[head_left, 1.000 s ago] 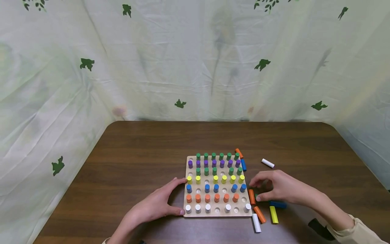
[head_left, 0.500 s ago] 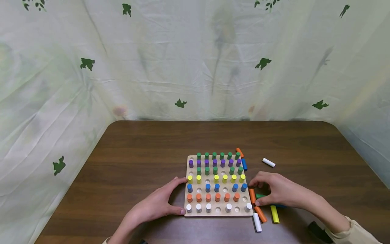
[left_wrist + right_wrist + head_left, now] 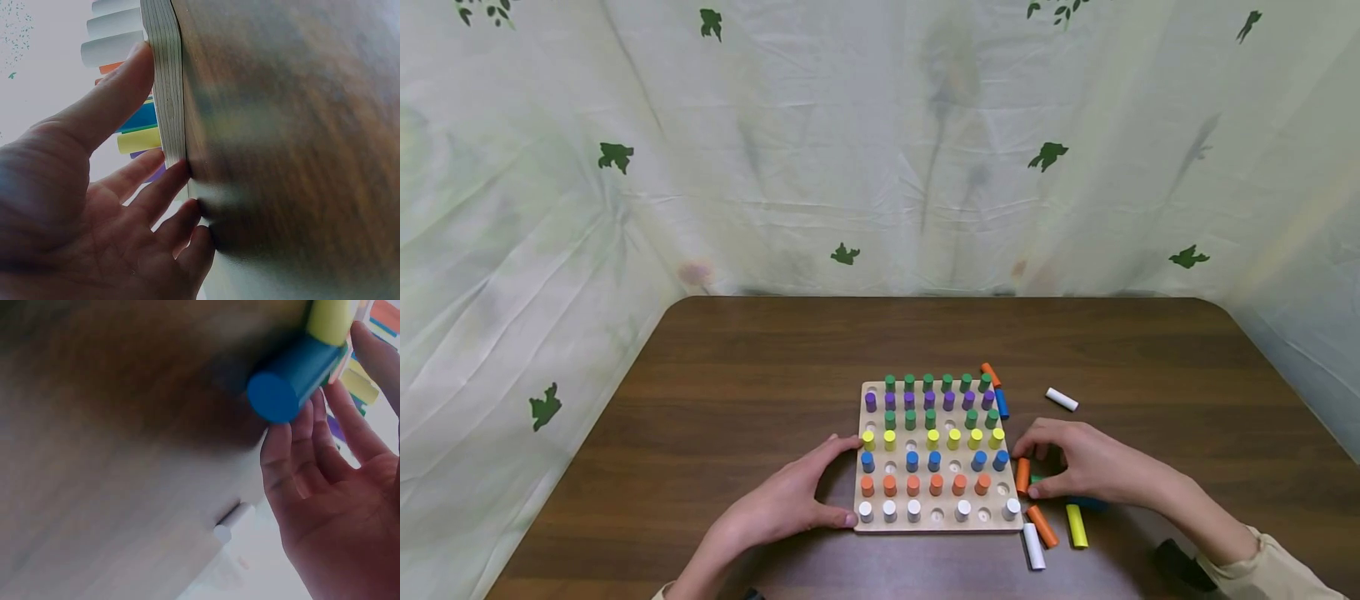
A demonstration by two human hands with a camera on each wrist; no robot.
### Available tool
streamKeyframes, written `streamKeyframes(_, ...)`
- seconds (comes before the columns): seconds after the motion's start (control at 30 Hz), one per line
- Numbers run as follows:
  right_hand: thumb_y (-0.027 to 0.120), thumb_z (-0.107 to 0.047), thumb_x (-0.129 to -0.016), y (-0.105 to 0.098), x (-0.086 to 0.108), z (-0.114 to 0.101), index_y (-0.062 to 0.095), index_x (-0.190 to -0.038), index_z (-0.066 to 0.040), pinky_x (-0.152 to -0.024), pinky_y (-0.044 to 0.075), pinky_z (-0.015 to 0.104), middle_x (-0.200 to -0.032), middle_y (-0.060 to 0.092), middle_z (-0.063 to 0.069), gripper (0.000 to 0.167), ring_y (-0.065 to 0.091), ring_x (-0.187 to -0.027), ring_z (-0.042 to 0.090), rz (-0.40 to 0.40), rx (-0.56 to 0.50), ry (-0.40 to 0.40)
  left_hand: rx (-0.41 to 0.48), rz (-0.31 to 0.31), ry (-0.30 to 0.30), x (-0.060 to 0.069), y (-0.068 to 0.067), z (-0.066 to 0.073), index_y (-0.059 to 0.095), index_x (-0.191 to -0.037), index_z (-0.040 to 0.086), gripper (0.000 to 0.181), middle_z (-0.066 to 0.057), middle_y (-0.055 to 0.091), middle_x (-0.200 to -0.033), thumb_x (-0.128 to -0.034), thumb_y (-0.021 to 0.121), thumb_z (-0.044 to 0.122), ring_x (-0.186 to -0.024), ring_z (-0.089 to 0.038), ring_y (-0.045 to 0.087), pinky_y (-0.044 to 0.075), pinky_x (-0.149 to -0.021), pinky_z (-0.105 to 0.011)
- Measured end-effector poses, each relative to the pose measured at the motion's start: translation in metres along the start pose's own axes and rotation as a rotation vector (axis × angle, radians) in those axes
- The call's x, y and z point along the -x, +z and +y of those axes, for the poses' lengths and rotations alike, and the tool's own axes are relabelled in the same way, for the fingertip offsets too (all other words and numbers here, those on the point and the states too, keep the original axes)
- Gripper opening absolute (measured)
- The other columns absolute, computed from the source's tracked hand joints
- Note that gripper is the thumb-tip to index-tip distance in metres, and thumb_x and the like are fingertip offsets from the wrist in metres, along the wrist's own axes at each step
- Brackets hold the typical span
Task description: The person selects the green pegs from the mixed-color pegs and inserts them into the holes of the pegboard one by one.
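Note:
A light wooden pegboard (image 3: 925, 527) carries rows of green, purple, yellow, blue, orange and white pegs, with several holes vacant. My left hand (image 3: 782, 500) touches the board's left edge with thumb and fingers extended, as the left wrist view also shows. Just off the board's right edge, my right hand (image 3: 1090, 460) pinches an orange peg (image 3: 1023, 477) between thumb and index finger. Its other fingers lie beside a blue peg (image 3: 273, 397) in the right wrist view. Part of a green peg (image 3: 1036, 479) shows under the hand.
Near my right hand lie another orange peg (image 3: 1042, 527), a yellow peg (image 3: 1077, 527) and a white peg (image 3: 1033, 547). A white peg (image 3: 1062, 399) lies farther back. Orange (image 3: 991, 374) and blue (image 3: 1002, 404) pegs lie along the board's far right edge, on the brown table (image 3: 737, 350).
The orange peg at my right fingertips has turned slightly and shifted a little away from me. The green peg showed more half a second ago. My left hand stays at the board's edge.

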State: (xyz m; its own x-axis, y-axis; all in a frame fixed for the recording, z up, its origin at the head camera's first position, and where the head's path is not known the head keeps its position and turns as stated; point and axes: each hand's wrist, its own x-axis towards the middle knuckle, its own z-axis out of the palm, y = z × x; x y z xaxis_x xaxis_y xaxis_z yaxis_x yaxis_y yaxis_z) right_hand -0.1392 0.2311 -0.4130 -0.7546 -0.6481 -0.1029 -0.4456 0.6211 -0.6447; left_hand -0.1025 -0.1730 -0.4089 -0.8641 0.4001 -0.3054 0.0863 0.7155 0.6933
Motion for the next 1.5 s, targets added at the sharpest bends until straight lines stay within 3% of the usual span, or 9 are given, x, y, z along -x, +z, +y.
streamKeyframes(0.53,0.08,-0.022,-0.083,-0.002,0.001,0.003,0.065,-0.111,-0.018,-0.067,0.048,0.026,-0.085,0.059,-0.009,0.032,0.054,-0.078,0.008,-0.04,-0.064,0.047,0.004,0.0,-0.002,0.001,0.001,0.0,0.043,-0.145,0.028,0.085,-0.016,0.033,-0.155,-0.0731,0.086,0.043,-0.139,-0.039,0.034,0.031,-0.104,-0.063)
streamKeyframes(0.73,0.078,-0.022,-0.086,-0.005,0.002,0.002,0.065,-0.112,-0.018,-0.067,0.049,0.026,-0.086,0.06,-0.01,0.03,0.055,-0.078,0.007,-0.028,-0.056,0.054,0.004,-0.001,0.006,0.0,0.0,0.0,0.043,-0.145,0.028,0.085,-0.016,0.033,-0.155,-0.0733,0.086,0.044,-0.14,-0.039,0.032,0.031,-0.105,-0.062)
streamKeyframes(0.97,0.075,-0.025,-0.089,-0.014,0.006,-0.003,0.068,-0.111,-0.019,-0.068,0.05,0.026,-0.091,0.063,-0.012,0.024,0.056,-0.08,0.007,0.04,-0.041,0.062,0.006,-0.005,0.0,0.0,0.0,0.0,0.043,-0.145,0.029,0.085,-0.016,0.032,-0.155,-0.0732,0.086,0.044,-0.14,-0.039,0.032,0.03,-0.105,-0.063)
streamKeyframes(1.2,0.072,-0.027,-0.091,-0.021,0.005,-0.007,0.07,-0.112,-0.018,-0.074,0.052,0.028,-0.1,0.064,-0.013,0.022,0.057,-0.084,0.006,0.107,0.0,0.016,0.01,-0.004,0.002,0.0,0.0,0.0,0.043,-0.145,0.028,0.085,-0.016,0.033,-0.155,-0.0731,0.086,0.044,-0.139,-0.039,0.033,0.03,-0.105,-0.063)
streamKeyframes(1.5,0.075,-0.023,-0.089,-0.027,-0.004,-0.014,0.072,-0.109,-0.017,-0.069,0.053,0.027,-0.095,0.066,-0.012,0.021,0.059,-0.08,0.009,0.195,-0.006,-0.002,0.017,-0.008,0.002,-0.001,0.0,0.0,0.043,-0.145,0.028,0.085,-0.015,0.032,-0.155,-0.0731,0.086,0.044,-0.14,-0.039,0.032,0.03,-0.105,-0.064)
